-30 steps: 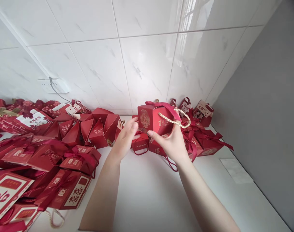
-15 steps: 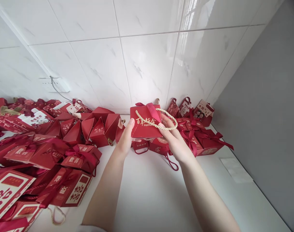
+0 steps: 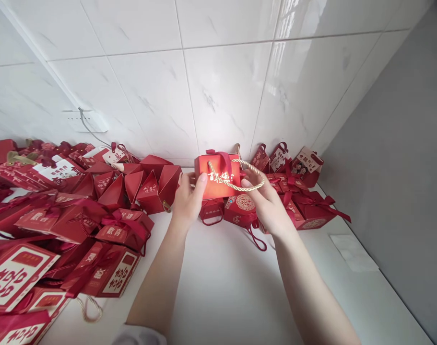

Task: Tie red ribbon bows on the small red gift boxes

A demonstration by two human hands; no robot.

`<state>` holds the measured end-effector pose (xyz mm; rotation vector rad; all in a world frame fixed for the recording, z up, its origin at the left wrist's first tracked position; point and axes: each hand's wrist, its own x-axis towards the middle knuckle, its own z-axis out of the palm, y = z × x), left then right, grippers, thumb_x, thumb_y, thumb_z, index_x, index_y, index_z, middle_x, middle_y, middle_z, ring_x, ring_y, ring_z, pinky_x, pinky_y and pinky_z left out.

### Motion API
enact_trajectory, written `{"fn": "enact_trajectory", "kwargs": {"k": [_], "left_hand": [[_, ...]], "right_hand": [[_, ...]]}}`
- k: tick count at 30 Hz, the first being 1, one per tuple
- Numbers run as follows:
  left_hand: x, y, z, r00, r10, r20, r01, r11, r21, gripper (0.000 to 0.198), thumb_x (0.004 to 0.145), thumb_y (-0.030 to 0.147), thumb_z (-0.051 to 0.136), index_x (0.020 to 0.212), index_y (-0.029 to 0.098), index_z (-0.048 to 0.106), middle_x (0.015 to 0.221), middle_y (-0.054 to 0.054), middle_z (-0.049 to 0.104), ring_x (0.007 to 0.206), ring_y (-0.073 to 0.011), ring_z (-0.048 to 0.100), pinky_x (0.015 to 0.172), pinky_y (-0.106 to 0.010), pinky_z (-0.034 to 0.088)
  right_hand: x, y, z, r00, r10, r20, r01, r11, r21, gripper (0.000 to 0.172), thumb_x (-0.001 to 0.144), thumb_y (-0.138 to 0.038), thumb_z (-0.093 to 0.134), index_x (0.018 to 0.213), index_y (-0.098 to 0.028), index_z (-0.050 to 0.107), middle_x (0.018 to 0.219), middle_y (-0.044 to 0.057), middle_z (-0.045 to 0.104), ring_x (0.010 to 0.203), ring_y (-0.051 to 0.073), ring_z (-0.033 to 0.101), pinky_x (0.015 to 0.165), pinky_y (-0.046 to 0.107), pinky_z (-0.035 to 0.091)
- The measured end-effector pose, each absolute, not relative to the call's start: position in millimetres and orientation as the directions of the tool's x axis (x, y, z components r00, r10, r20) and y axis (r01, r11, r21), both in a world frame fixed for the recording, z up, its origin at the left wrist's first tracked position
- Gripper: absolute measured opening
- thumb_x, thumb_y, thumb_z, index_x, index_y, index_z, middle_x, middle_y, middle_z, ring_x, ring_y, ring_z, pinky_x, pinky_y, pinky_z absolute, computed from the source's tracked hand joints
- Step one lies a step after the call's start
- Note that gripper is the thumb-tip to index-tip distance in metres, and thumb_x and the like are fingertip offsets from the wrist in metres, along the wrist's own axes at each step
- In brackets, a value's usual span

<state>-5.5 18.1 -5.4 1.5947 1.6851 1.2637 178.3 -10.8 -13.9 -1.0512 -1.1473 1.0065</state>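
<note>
Held up in front of me is a small red gift box with gold lettering, a dark red ribbon and a gold rope handle. My left hand is closed on the box's left end, its thumb on the front face. On the right end, my right hand grips the box, with the rope handle looping over its fingers. Just below and behind stand a red box with a round gold emblem and a smaller red box with a cord.
Many red gift boxes crowd the white table's left side. More boxes with ribbons stand at the back right, beside a white flat sheet. A tiled wall rises behind, with a socket and cable; a grey panel bounds the right.
The held box has turned and its front face looks brighter. My left fingers have shifted around its left end. The view has moved slightly, and the round emblem behind shows more.
</note>
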Motion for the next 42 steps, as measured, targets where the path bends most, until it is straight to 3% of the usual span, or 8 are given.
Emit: {"fn": "enact_trajectory", "kwargs": {"k": [3, 5, 8, 12, 21, 30, 37, 42], "left_hand": [[-10.0, 20.4, -3.9, -0.313, 0.874, 0.371, 0.746, -0.016, 0.665, 0.062, 0.078, 0.070, 0.058, 0.119, 0.023, 0.053, 0.122, -0.012, 0.065, 0.110, -0.0372, 0.063, 0.090, -0.049, 0.049], [-11.4, 21.1, -3.4, -0.341, 0.840, 0.421, 0.806, 0.031, 0.591, 0.067, 0.077, 0.071, 0.058, 0.123, 0.022, 0.049, 0.123, -0.015, 0.064, 0.111, -0.0397, 0.062, 0.089, -0.050, 0.048], [-10.6, 20.8, -3.7, -0.343, 0.831, 0.437, 0.838, 0.060, 0.543, 0.072, 0.077, 0.073, 0.056, 0.124, 0.021, 0.046, 0.123, -0.018, 0.062, 0.112, -0.0411, 0.061, 0.088, -0.050, 0.049], [-7.1, 19.0, -3.7, -0.345, 0.846, 0.407, 0.847, 0.093, 0.524, 0.075, 0.075, 0.076, 0.055, 0.124, 0.020, 0.045, 0.122, -0.018, 0.062, 0.110, -0.0412, 0.062, 0.086, -0.050, 0.049], [-12.0, 19.8, -2.7, -0.381, 0.860, 0.340, 0.799, 0.121, 0.589, 0.077, 0.073, 0.081, 0.053, 0.122, 0.022, 0.047, 0.122, -0.018, 0.063, 0.110, -0.0424, 0.062, 0.087, -0.053, 0.048], [-22.6, 30.3, -14.1, -0.267, 0.956, 0.121, 0.468, 0.019, 0.883, 0.066, 0.077, 0.077, 0.055, 0.113, 0.022, 0.057, 0.120, -0.011, 0.068, 0.107, -0.0287, 0.065, 0.089, -0.039, 0.048], [-26.5, 37.0, -20.3, -0.259, 0.960, 0.103, 0.461, 0.029, 0.887, 0.060, 0.078, 0.072, 0.059, 0.112, 0.023, 0.058, 0.114, -0.010, 0.070, 0.105, -0.0299, 0.066, 0.092, -0.041, 0.047], [-28.6, 35.4, -16.2, -0.265, 0.962, 0.072, 0.469, 0.063, 0.881, 0.063, 0.076, 0.076, 0.058, 0.109, 0.023, 0.058, 0.113, -0.010, 0.070, 0.106, -0.0301, 0.066, 0.092, -0.041, 0.048]], "right_hand": [[179.1, -13.5, -13.3, 0.283, 0.827, 0.486, 0.308, 0.401, -0.863, 0.043, 0.091, -0.036, 0.062, 0.131, -0.026, 0.055, 0.135, 0.012, 0.054, 0.128, 0.030, 0.048, 0.108, 0.053, 0.040], [173.9, -18.4, -10.7, 0.197, 0.764, 0.614, 0.462, 0.480, -0.746, 0.027, 0.093, -0.029, 0.057, 0.120, -0.025, 0.059, 0.122, 0.012, 0.057, 0.119, 0.029, 0.052, 0.104, 0.051, 0.043], [156.9, -27.1, -10.0, -0.079, 0.768, 0.636, 0.440, 0.599, -0.669, 0.018, 0.096, -0.022, 0.050, 0.110, -0.025, 0.061, 0.110, 0.010, 0.059, 0.108, 0.026, 0.058, 0.098, 0.045, 0.049], [129.7, -34.7, -20.2, -0.297, 0.743, 0.601, 0.342, 0.670, -0.659, 0.029, 0.096, -0.015, 0.045, 0.122, -0.024, 0.055, 0.122, 0.011, 0.056, 0.116, 0.025, 0.057, 0.099, 0.043, 0.051], [95.1, -59.5, -36.8, -0.367, 0.762, 0.534, 0.352, 0.645, -0.678, 0.040, 0.090, -0.017, 0.055, 0.129, -0.015, 0.046, 0.131, 0.018, 0.047, 0.126, 0.029, 0.049, 0.105, 0.048, 0.049], [106.6, -71.9, -17.6, -0.547, 0.717, 0.432, 0.232, 0.626, -0.744, 0.027, 0.095, -0.024, 0.057, 0.122, -0.023, 0.056, 0.122, 0.009, 0.059, 0.115, 0.022, 0.060, 0.100, 0.039, 0.053], [106.5, -64.8, -24.3, -0.438, 0.734, 0.518, 0.501, 0.678, -0.538, 0.073, 0.095, -0.022, 0.053, 0.158, -0.013, 0.017, 0.162, 0.018, 0.025, 0.150, 0.029, 0.024, 0.120, 0.050, 0.035], [95.8, -71.2, -32.3, -0.501, 0.720, 0.480, 0.531, 0.693, -0.486, 0.082, 0.092, -0.018, 0.054, 0.159, -0.010, 0.009, 0.164, 0.019, 0.018, 0.152, 0.030, 0.019, 0.118, 0.050, 0.039]]}}
